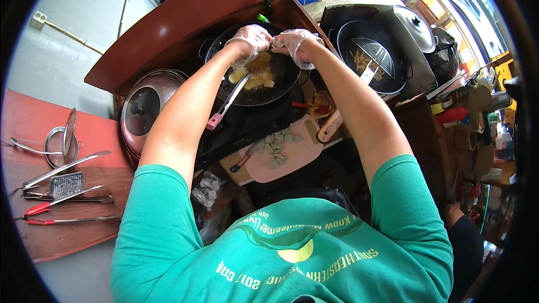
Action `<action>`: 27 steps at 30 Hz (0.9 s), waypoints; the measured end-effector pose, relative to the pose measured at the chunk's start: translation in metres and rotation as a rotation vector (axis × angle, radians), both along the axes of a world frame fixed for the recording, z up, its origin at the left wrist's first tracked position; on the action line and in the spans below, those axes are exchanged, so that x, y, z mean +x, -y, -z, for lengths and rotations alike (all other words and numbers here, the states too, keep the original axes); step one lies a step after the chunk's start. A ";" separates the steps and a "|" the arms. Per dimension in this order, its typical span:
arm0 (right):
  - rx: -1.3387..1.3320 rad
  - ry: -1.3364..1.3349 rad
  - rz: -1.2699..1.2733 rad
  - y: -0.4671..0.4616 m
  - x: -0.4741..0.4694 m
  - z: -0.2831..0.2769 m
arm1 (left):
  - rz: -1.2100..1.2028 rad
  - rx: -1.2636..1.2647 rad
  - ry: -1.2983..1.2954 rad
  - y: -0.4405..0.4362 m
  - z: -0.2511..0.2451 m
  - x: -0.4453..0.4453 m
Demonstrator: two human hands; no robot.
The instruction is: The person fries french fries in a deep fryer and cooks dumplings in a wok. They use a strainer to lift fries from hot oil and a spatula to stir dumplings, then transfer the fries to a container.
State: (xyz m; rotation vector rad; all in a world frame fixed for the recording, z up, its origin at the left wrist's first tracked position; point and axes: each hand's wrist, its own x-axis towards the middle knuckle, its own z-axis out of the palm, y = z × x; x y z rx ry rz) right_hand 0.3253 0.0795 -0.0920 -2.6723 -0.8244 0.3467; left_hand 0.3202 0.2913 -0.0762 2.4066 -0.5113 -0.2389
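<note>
My left hand [252,41] and my right hand [297,46], both in clear plastic gloves, meet over the far side of a dark wok [278,97]. Pinched between their fingertips is a small pale piece of food [278,43], partly hidden by the fingers. Below, yellowish pieces of food [260,76] lie in oil in the wok. Metal tongs [230,102] with a pink end lean over the near rim, their tip among the pieces. Nearer me, a pink cutting board [273,172] carries sliced pale pieces [276,146] and a knife [245,158].
At right, a second wok [343,57] holds strips of food and a wire skimmer [377,57]. A lidded pot [145,109] stands left. Tongs and a grater [66,185] hang on the left panel. A wooden handle [330,126] lies under my right forearm. Someone's leg [465,235] shows at right.
</note>
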 end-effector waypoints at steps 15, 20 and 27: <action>-0.523 0.460 -0.130 -0.023 0.011 0.003 | 0.014 0.694 0.152 0.003 -0.002 0.023; 0.374 0.093 -0.090 -0.035 0.023 -0.012 | 0.071 0.492 0.159 0.014 -0.059 0.007; 1.010 -0.565 0.138 -0.043 0.028 -0.012 | 0.004 0.411 0.184 -0.007 -0.080 -0.010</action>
